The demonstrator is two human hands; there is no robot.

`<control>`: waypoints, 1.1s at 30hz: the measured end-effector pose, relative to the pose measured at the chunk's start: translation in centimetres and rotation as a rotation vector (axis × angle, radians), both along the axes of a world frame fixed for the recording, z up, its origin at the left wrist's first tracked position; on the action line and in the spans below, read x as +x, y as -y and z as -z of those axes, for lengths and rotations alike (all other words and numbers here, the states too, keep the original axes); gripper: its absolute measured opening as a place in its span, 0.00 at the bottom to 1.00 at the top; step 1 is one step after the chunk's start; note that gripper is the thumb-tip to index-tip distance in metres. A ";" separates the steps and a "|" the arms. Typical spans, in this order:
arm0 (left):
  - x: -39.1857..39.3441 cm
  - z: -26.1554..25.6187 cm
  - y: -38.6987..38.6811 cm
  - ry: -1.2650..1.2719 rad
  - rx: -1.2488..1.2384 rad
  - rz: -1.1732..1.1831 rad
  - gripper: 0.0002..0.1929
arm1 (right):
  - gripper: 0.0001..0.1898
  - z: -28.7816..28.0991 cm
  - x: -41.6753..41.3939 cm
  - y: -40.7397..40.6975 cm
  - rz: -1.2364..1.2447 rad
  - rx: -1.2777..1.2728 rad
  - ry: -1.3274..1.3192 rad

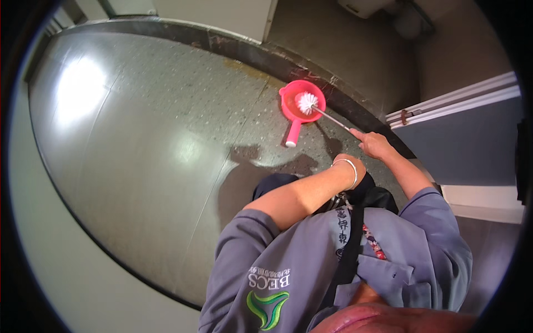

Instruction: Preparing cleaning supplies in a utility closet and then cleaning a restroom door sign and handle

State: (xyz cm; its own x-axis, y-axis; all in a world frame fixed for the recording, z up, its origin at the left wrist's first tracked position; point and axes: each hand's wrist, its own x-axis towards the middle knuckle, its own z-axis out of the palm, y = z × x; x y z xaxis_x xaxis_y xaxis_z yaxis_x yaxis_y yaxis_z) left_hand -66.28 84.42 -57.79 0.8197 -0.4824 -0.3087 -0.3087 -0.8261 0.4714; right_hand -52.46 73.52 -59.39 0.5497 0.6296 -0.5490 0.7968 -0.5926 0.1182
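My right hand [374, 144] grips the metal handle [333, 118] of a toilet brush, index finger stretched along it. The brush's round white bristle head [307, 103] is inside a pink plastic dipper [294, 132] standing on the floor. Some liquid seems to lie in the dipper's bowl, and its stubby handle points back towards me. Near my knees, my left hand [356, 164] is curled, with a bracelet at its wrist. Its fingers are mostly hidden, so whether it holds anything cannot be seen.
A dark stone kerb [266, 58] runs just beyond the dipper, with a cubicle floor [333, 50] behind it. To the right is a grey panel [458, 145] with a latch [404, 117]. A brownish patch [243, 67] marks the speckled floor [166, 125].
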 end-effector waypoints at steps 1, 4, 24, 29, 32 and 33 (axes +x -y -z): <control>-0.2 -0.2 -0.3 0.021 -0.003 0.015 0.15 | 0.31 -1.0 -0.2 -0.2 0.015 -0.003 0.021; -0.9 -0.1 -0.8 0.001 -0.049 0.038 0.16 | 0.30 -4.9 -1.6 0.1 0.095 -0.003 -0.006; -1.2 1.1 -1.7 0.052 -0.099 0.086 0.15 | 0.29 -5.5 3.4 1.1 0.592 0.432 -0.076; -1.7 1.1 -2.1 0.038 -0.097 0.089 0.15 | 0.31 -2.0 2.3 0.1 0.629 0.466 -0.126; -1.9 1.2 -2.3 0.003 -0.081 0.087 0.15 | 0.30 -2.7 0.4 -3.0 0.577 0.458 -0.197; -1.9 1.3 -2.3 0.002 -0.078 0.083 0.15 | 0.29 -2.5 1.1 -3.2 0.565 0.528 -0.237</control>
